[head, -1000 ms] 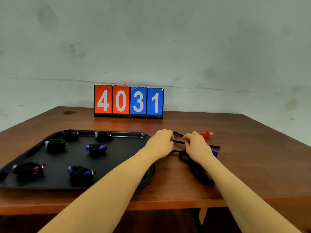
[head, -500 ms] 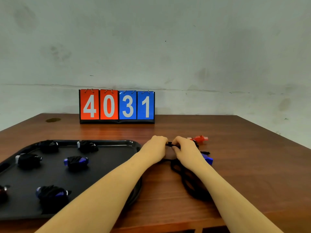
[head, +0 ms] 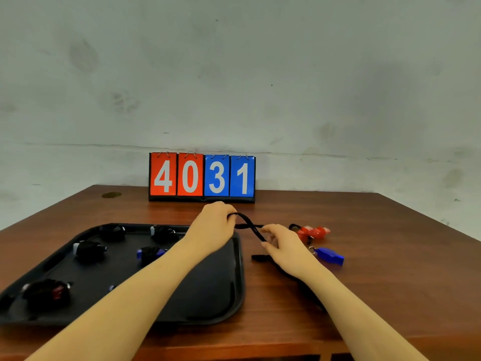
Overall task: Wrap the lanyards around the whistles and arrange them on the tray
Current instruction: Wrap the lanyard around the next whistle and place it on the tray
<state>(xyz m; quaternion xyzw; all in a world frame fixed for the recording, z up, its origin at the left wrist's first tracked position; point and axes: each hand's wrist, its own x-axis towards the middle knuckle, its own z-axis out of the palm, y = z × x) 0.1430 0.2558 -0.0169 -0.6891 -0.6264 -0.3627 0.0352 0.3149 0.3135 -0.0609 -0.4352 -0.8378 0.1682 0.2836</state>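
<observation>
Table (head: 364,256): reddish-brown wood, smooth, low sheen, grain faint. Tray (head: 208,295) left of scoreboard line: black plastic, semi-gloss, rim catching light. Lanyard (head: 250,225) just right of tray: black woven cord, matt. Red whistle (head: 313,232) right of tray: glossy plastic, translucent look. Blue whistle (head: 330,255) near it: smooth shiny plastic, small metal ring at end. Wrapped whistles (head: 89,250) on tray: matt black cord over plastic. Scoreboard (head: 201,177) behind tray: glossy red and blue cards, thin metal rings on top. Wall (head: 234,74) behind scoreboard: matt, rough, stained plaster.
</observation>
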